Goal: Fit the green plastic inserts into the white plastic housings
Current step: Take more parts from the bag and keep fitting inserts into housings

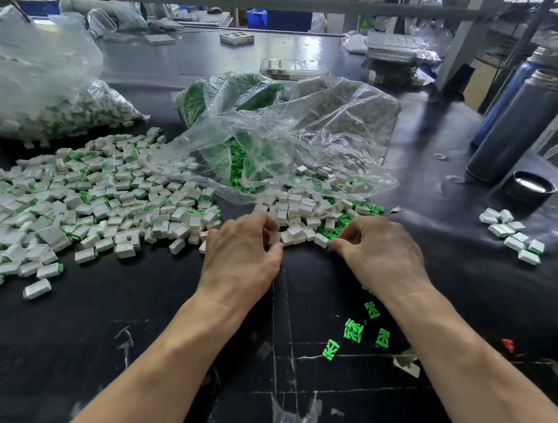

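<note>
On the counter [147, 336], the left hand [241, 257] is pinching a white housing [275, 238], seemingly light and rigid, best held by its flat sides, while the right hand [377, 249] is curling its grip over the green inserts [333, 230], holding what I cannot tell.

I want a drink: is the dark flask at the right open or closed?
Open. The dark flask shows a bare threaded neck, and its cap sits apart on the table.

Both hands forward, fingers [275, 247] curled.

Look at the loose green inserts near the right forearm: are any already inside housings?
No, the loose green inserts lie bare on the black table.
</note>
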### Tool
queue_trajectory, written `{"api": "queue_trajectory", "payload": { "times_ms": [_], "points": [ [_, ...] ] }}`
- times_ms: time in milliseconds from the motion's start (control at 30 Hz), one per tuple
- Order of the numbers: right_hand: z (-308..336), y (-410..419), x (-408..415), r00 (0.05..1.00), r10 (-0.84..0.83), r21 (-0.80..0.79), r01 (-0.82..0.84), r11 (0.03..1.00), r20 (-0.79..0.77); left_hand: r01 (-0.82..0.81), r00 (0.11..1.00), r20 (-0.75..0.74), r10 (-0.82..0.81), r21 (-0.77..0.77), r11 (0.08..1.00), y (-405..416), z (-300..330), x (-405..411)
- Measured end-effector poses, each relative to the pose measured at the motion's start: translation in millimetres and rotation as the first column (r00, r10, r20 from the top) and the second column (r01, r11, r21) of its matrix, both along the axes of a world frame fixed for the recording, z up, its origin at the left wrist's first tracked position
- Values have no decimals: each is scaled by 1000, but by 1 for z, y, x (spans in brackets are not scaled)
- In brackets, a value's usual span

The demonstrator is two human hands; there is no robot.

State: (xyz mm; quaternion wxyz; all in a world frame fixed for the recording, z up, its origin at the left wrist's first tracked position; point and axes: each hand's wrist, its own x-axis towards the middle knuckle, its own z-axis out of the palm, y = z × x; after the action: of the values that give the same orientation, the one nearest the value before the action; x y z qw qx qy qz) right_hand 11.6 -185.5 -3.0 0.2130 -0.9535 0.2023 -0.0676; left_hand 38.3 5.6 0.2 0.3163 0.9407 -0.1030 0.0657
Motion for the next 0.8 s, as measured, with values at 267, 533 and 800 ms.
{"api": "queue_trajectory", "payload": {
  "times_ms": [267, 533, 800],
  "points": [
    [0, 3, 3, 999, -17, -53, 15, 999, -38, 73, 994, -59, -88, -213, 974, 1, -6, 3],
    [3, 1, -2, 1000, -4, -32, 3, 999, -21, 70, 985, -123, -121, -356, 932, 2, -11, 6],
    [6, 9, -3, 996, 85, 1, -85, 996, 37, 102, 974, -153, -169, -371, 923, 0, -10, 3]
  ]
}}
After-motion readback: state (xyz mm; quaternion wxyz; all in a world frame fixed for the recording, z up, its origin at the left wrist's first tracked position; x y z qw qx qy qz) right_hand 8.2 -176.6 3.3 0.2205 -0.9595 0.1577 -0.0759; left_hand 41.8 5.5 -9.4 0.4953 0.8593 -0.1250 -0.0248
